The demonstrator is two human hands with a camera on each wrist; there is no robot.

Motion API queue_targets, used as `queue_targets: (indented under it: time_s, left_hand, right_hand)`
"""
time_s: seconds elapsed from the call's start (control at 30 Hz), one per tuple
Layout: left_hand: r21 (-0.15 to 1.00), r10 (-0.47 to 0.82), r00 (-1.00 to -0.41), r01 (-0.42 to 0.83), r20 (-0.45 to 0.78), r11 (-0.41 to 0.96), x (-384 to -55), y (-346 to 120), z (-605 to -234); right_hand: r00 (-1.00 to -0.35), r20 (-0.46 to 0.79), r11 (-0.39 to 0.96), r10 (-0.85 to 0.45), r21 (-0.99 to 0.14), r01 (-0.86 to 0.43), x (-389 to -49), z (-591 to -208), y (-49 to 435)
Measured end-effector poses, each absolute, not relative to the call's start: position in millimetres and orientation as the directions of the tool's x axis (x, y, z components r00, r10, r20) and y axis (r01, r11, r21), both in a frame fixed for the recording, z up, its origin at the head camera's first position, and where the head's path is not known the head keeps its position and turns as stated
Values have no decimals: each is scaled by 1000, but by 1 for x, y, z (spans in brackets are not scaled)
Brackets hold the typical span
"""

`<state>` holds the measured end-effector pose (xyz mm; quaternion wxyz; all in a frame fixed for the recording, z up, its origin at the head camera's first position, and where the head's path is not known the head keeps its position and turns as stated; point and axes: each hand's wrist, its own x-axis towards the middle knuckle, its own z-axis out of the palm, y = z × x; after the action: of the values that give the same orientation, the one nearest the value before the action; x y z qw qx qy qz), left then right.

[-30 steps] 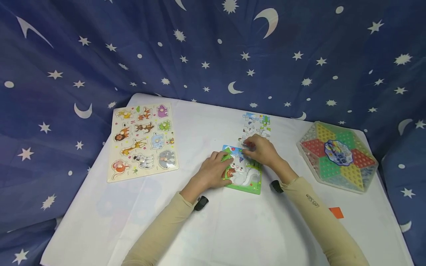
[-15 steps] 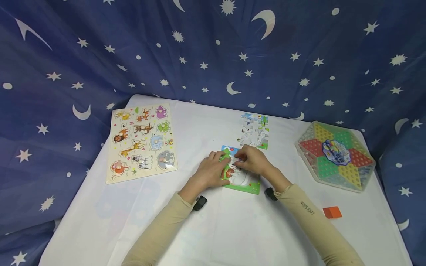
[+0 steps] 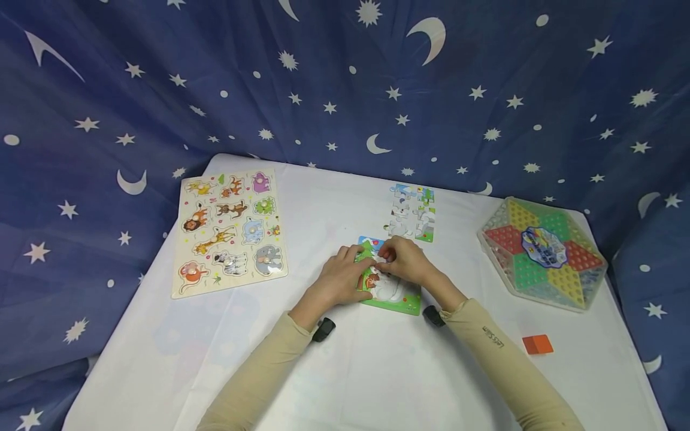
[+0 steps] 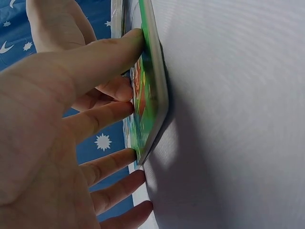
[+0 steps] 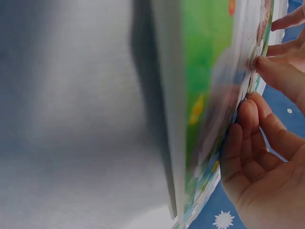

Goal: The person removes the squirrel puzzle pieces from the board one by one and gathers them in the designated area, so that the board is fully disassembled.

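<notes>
Partway, apparently

Head: the puzzle board (image 3: 398, 304) lies beneath the right hand (image 3: 408, 260), loose pieces (image 3: 427, 216) remaining beyond. Left wrist: the left hand (image 4: 45, 124), fingers spread, touches the board. Right wrist: the right hand pinches a piece (image 5: 252, 57), seemingly unseated.

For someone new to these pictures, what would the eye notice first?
Probably the dark blue curtain with white stars and moons, behind the white table. Next, perhaps, the left hand and right hand at a small picture puzzle near the middle of the head view, then the colourful six-sided box on the table's right side.
</notes>
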<state>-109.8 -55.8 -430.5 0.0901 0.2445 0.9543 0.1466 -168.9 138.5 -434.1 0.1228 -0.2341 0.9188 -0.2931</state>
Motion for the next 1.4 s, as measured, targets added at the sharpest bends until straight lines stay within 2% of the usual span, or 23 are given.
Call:
queue_targets:
  time_s: [0.3, 0.6, 1.03, 1.4]
  left_hand:
    - [352, 490, -865, 428, -109, 833, -110, -56, -430]
    - [348, 495, -865, 439, -88, 829, -110, -57, -431]
    - [325, 494, -863, 440, -106, 837, -110, -55, -433]
    - [357, 528, -844, 468, -89, 808, -120, -69, -431]
  right_hand:
    - [-867, -105, 699, -487, -642, -315, -172, -435, 139]
    - [-849, -56, 653, -525, -666, -359, -175, -438, 143]
    - [-835, -44, 674, -548, -615, -410, -175, -438, 145]
    - [-844, -13, 658, -536, -633, -408, -178, -439, 147]
